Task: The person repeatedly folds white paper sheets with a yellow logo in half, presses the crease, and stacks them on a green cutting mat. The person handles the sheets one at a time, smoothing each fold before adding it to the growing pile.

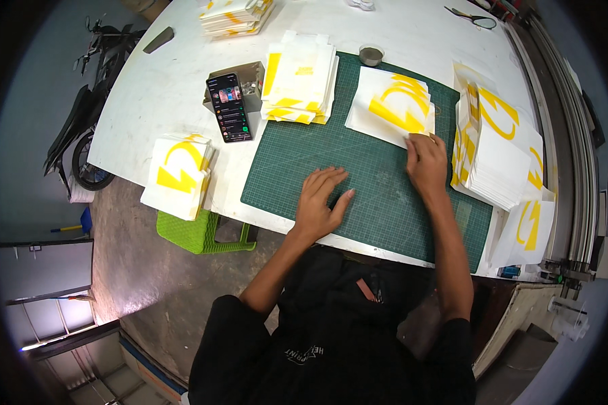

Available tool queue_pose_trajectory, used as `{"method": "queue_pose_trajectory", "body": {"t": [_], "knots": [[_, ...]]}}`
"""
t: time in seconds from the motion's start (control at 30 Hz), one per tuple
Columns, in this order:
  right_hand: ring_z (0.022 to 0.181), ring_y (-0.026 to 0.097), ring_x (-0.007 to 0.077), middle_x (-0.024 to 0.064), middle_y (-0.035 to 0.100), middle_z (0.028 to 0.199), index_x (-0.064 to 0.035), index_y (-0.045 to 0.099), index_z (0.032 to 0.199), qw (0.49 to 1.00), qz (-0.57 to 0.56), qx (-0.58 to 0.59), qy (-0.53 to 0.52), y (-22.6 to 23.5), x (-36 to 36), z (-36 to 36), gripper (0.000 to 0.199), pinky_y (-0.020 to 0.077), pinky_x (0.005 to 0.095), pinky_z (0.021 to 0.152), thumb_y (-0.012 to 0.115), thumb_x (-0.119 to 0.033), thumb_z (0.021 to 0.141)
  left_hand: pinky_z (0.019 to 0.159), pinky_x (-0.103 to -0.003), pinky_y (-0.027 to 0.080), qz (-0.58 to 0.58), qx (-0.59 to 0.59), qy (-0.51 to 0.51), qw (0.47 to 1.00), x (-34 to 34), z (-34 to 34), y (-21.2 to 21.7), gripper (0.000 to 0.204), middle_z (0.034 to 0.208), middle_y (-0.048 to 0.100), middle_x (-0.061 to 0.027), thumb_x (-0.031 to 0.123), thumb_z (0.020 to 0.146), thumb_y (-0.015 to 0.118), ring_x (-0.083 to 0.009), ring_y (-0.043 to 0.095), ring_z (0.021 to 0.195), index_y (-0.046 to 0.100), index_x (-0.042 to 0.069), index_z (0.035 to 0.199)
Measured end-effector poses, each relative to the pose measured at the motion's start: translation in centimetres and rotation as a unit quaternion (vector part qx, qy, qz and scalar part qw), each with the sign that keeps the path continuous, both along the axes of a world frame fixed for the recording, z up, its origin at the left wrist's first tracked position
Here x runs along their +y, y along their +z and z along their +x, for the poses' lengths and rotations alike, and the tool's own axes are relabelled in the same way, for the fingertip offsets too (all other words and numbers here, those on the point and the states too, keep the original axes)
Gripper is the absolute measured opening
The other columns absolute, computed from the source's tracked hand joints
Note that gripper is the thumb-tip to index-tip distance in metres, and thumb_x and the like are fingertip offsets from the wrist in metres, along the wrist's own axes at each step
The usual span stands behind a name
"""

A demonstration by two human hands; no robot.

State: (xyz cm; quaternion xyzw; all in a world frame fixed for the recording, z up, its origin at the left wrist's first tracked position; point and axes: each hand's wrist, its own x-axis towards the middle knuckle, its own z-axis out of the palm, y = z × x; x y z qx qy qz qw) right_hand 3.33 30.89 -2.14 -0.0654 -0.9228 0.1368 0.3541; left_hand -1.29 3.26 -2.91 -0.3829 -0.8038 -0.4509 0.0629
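Observation:
My left hand lies on the green cutting mat with its fingers spread and nothing in them. At the near right corner of a white and yellow printed paper piece, my right hand has its fingers closed on the edge. That piece rests on the far right part of the mat, apparently over other paper. A thick stack of white and yellow folded papers stands to the right of my right hand. Another stack of printed papers overlaps the mat's far left corner.
A phone leans on a small box. More printed papers lie at the table's left edge, above a green stool. A small round container touches the mat's far edge. Scissors lie far right.

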Motion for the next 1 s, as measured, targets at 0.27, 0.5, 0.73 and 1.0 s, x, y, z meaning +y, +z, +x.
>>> {"method": "queue_pose_trajectory", "body": {"t": [0.27, 0.5, 0.73, 1.0], "knots": [[0.121, 0.069, 0.0308, 0.0140, 0.074, 0.118, -0.0006, 0.071, 0.101, 0.993, 0.035, -0.069, 0.088, 1.4, -7.0, 9.7, 0.018, 0.0405, 0.0585, 0.116, 0.075, 0.003, 0.083, 0.075, -0.029, 0.055, 0.203, -0.218, 0.139, 0.944, -0.6, -3.3, 0.0, 0.029, 0.098, 0.077, -0.0137, 0.018, 0.097, 0.076, -0.0168, 0.071, 0.084, 0.073, -0.003, 0.117], [0.130, 0.062, 0.0336, 0.0141, 0.070, 0.125, -0.0029, 0.072, 0.102, 0.985, -0.059, -0.120, 0.106, 0.6, -9.8, 12.7, 0.022, 0.0358, 0.0619, 0.117, 0.081, -0.007, 0.083, 0.068, -0.030, 0.054, 0.143, -0.205, 0.276, 0.928, -1.8, -15.0, 3.1, 0.041, 0.077, 0.077, -0.0133, 0.029, 0.096, 0.077, -0.0163, 0.072, 0.069, 0.073, -0.009, 0.113], [0.119, 0.067, 0.0302, 0.0115, 0.072, 0.118, -0.0031, 0.072, 0.102, 0.988, -0.082, -0.079, 0.108, 2.0, -11.5, 10.6, 0.023, 0.0345, 0.0603, 0.117, 0.082, -0.005, 0.081, 0.070, -0.031, 0.057, 0.114, -0.233, 0.306, 0.916, 0.6, -17.6, 3.2, 0.041, 0.077, 0.078, -0.0145, 0.031, 0.090, 0.081, -0.0181, 0.075, 0.069, 0.076, -0.008, 0.101], [0.100, 0.068, 0.0310, 0.0133, 0.072, 0.101, -0.0021, 0.071, 0.098, 0.981, -0.094, 0.023, 0.165, 3.3, -13.3, -1.5, 0.017, 0.0448, 0.0518, 0.104, 0.080, -0.008, 0.084, 0.048, -0.024, 0.034, 0.222, -0.345, 0.216, 0.886, 1.0, -20.1, 8.2, 0.025, 0.065, 0.058, 0.0002, 0.020, 0.089, 0.082, -0.0053, 0.046, 0.051, 0.071, -0.002, 0.084]]}}
